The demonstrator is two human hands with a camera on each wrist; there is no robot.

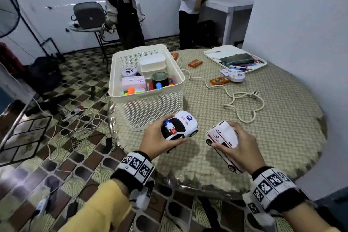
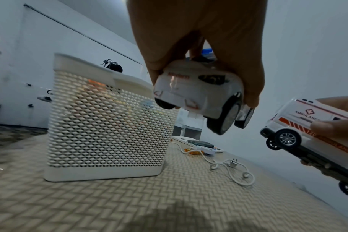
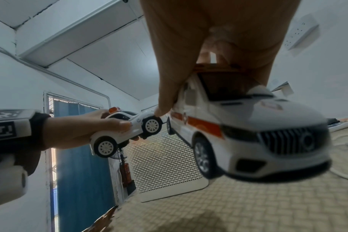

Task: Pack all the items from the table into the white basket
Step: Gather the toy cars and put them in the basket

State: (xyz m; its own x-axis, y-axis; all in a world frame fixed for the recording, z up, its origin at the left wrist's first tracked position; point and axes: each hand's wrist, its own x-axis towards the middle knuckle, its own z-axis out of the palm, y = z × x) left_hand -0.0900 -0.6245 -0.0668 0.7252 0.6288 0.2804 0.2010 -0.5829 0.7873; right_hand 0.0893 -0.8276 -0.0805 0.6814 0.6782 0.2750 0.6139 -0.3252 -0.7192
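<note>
The left hand [image 1: 158, 138] is curled round the police car [image 1: 179, 126] and the right hand [image 1: 238, 146] grips the ambulance [image 1: 223, 138] by roof and underside — both toys held off the table [image 1: 263, 137], just in front of the basket [image 1: 120, 79]. The cars sit close, so lifting them together could knock one loose. The basket looks fairly full, though how deep is hard to judge — a car dropped on the black cup [image 1: 159, 80] might roll out, and the basket stands at the table's edge.
</note>
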